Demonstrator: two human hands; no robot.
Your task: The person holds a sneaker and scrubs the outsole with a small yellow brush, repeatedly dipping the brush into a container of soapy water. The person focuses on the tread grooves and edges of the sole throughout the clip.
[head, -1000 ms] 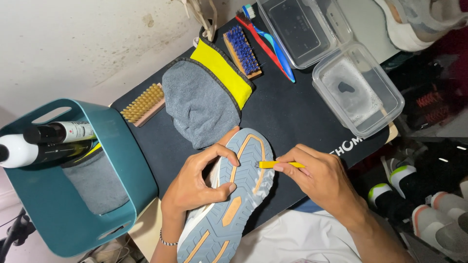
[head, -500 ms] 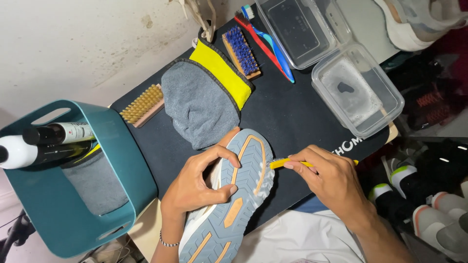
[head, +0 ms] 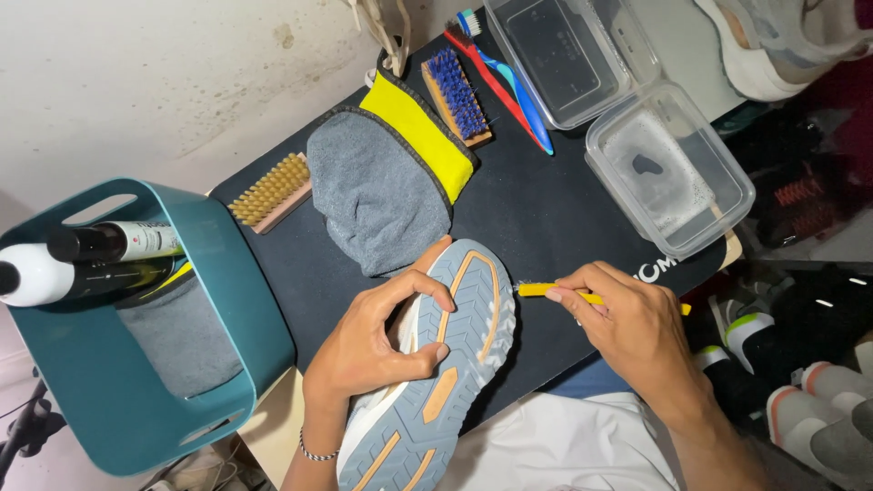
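My left hand (head: 386,338) grips a shoe (head: 436,382) turned sole up, its grey-blue sole marked with orange patches, over the black mat (head: 536,214). Fingers wrap the sole's edge near the toe. My right hand (head: 627,332) pinches a small yellow-handled brush (head: 546,291), whose tip sits just right of the toe's edge, barely apart from it.
A grey and yellow mitt (head: 386,177), a tan bristle brush (head: 270,191), a blue bristle brush (head: 457,95) and red and blue toothbrushes (head: 509,77) lie on the mat. Two clear plastic tubs (head: 668,168) stand at right. A teal caddy (head: 136,336) holding bottles stands at left. Shoes crowd the right floor.
My right hand has drawn the yellow brush slightly to the right, from on the sole's toe to just off its edge. The left hand keeps its grip.
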